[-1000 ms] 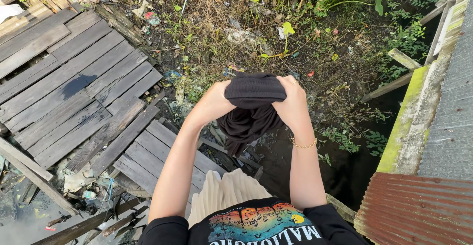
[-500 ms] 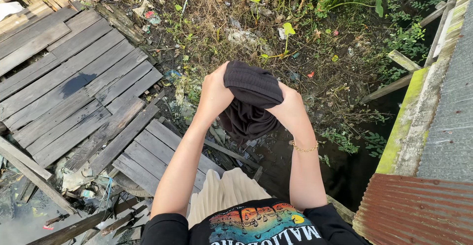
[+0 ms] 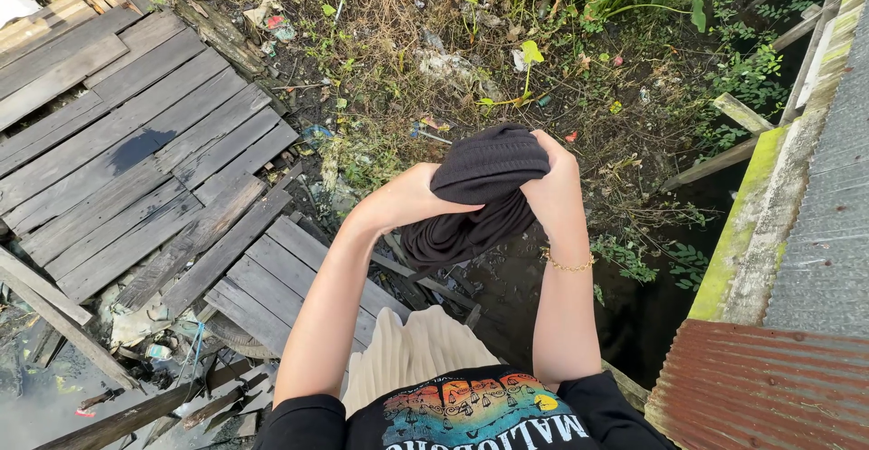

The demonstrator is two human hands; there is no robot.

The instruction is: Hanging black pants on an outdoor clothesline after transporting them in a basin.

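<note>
1. Dark ribbed garment (image 3: 484,174) sits at the centre of the head view, bunched between both hands and held out over the ground, its loose end hanging toward the lower middle of the frame.
2. Left hand (image 3: 412,201) closes its fingers tightly around the cloth's left side; right hand (image 3: 554,187), with a gold bracelet (image 3: 568,265) at the wrist, grips the right side from above, fingers curled shut on the fabric.
3. Judging by the opposed grips, the cloth appears to be mid-wring; a further turn would call for the wrists to rotate against each other without loosening.
4. Grey wooden planks (image 3: 136,169) fill the left of the frame, weeds and litter (image 3: 434,61) the top, and a rusty corrugated sheet (image 3: 760,387) the lower right.
5. No container shows anywhere in this view.
</note>
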